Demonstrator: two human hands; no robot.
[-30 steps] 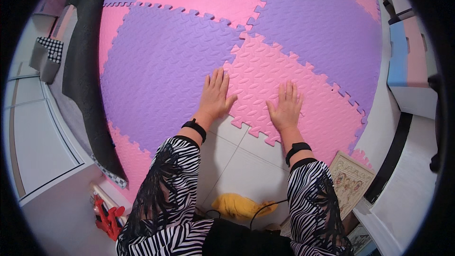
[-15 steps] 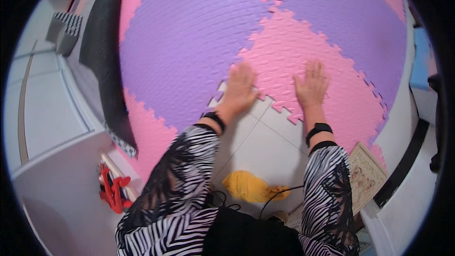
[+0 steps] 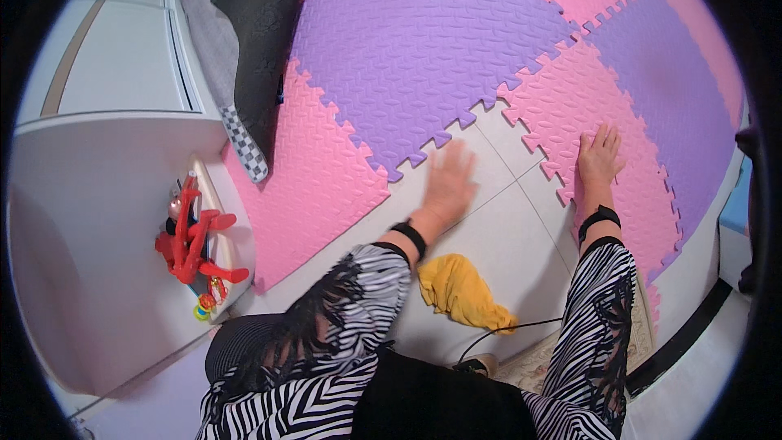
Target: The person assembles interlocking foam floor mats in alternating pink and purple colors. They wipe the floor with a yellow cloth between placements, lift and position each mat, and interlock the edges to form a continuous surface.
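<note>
My left hand (image 3: 450,185) hovers, a little blurred, over the white floor tiles (image 3: 497,232) beside the toothed edge of a purple foam mat (image 3: 432,49). Its fingers are spread and hold nothing. My right hand (image 3: 599,156) lies flat, fingers apart, on a pink foam mat tile (image 3: 562,106) that interlocks with the purple one. A yellow cloth (image 3: 466,289) lies crumpled on the tiles below my left hand. Both wrists wear black bands over zebra-striped sleeves.
At left a white cabinet (image 3: 114,147) has a shelf with red toy figures (image 3: 194,236). A dark rug or mat (image 3: 259,41) with a checkered edge curls up along the foam. A thin black cord (image 3: 513,327) crosses near my feet. A patterned beige mat (image 3: 533,371) lies at lower right.
My left hand has lifted off the purple mat's edge and come nearer to me. My right hand stays on the pink tile. The view has turned toward the left, showing more of the cabinet.
</note>
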